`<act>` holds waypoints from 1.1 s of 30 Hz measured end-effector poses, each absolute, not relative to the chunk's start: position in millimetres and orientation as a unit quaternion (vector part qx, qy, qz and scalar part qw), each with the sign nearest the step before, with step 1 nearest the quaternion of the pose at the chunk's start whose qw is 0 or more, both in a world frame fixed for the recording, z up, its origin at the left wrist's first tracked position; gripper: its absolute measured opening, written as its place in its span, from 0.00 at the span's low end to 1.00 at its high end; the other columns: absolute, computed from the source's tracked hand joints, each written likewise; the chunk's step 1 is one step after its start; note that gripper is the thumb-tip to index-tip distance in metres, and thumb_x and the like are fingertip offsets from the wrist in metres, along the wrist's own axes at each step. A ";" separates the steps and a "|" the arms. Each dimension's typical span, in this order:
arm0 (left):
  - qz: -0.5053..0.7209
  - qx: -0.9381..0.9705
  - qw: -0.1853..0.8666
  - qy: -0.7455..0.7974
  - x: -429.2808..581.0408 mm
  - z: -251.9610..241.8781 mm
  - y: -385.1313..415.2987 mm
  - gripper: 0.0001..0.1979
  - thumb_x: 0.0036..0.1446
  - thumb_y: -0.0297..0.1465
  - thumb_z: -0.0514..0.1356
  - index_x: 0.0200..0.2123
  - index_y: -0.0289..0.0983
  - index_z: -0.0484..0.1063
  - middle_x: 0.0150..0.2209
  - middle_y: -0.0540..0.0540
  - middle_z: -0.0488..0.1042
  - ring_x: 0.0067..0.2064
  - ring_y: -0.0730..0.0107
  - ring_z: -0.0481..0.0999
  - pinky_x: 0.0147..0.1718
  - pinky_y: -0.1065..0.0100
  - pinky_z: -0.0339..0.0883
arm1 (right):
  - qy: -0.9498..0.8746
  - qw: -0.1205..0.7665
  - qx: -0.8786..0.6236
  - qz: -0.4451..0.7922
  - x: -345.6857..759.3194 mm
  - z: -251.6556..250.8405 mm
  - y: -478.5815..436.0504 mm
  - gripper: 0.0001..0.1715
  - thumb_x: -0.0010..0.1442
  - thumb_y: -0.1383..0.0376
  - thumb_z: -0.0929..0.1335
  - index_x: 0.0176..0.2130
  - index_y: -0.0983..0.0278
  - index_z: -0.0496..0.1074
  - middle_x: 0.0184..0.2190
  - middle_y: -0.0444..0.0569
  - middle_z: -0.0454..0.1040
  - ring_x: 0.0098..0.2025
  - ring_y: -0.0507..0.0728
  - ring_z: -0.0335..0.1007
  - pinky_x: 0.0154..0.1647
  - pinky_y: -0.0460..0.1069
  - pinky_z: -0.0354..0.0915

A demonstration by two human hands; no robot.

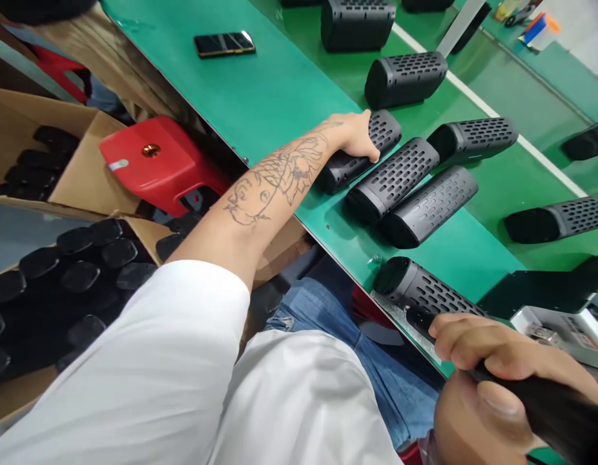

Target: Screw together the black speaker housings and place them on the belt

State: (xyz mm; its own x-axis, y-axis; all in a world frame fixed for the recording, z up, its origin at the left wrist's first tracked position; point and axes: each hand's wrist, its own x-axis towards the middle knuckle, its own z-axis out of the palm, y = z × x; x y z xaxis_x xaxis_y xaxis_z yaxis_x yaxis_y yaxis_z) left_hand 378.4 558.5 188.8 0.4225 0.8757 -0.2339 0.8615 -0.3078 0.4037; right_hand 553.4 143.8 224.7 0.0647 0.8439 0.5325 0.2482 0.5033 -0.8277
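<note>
Sitting at the left are two open cardboard boxes, the upper box [93,165] and the lower box [146,240], both holding dark pieces with rounded ends. Just right of them is a red stool [134,165]. Farther right, a phone [224,44] lies near the edge of the green counter [279,74].

The left hand [360,137] reaches over the counter and is part-closed across a perforated black case [386,129], its thumb on the side toward the next case. Most of its fingertips are out of sight, so I cannot tell how firm the hold is. That gripped case lies on the counter, close beside a second case [396,179], with a third case [429,206] next in the row.

At the lower right, the right hand [502,358] is wrapped tightly around a black tool [546,400]. The tool's tip points at the end of a nearer case [437,290]; whether they touch, I cannot tell.

The step in hand looks like taking hold of one case while the other hand has the tool. Moving that case would, I judge, call for pressure from both sides and a lift clear of its neighbour, with the tool's tip steered away from the nearer case.
</note>
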 end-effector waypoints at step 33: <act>0.231 0.861 0.452 0.006 447.7 54.0 339.3 0.65 0.55 0.40 0.80 0.88 0.32 0.54 0.80 0.26 0.63 0.80 0.40 0.71 0.82 0.49 0.68 | -0.707 0.550 -0.268 0.355 578.4 202.4 208.9 0.08 0.67 0.74 0.73 0.41 0.66 0.70 0.29 0.44 0.72 0.31 0.48 0.74 0.38 0.47 0.78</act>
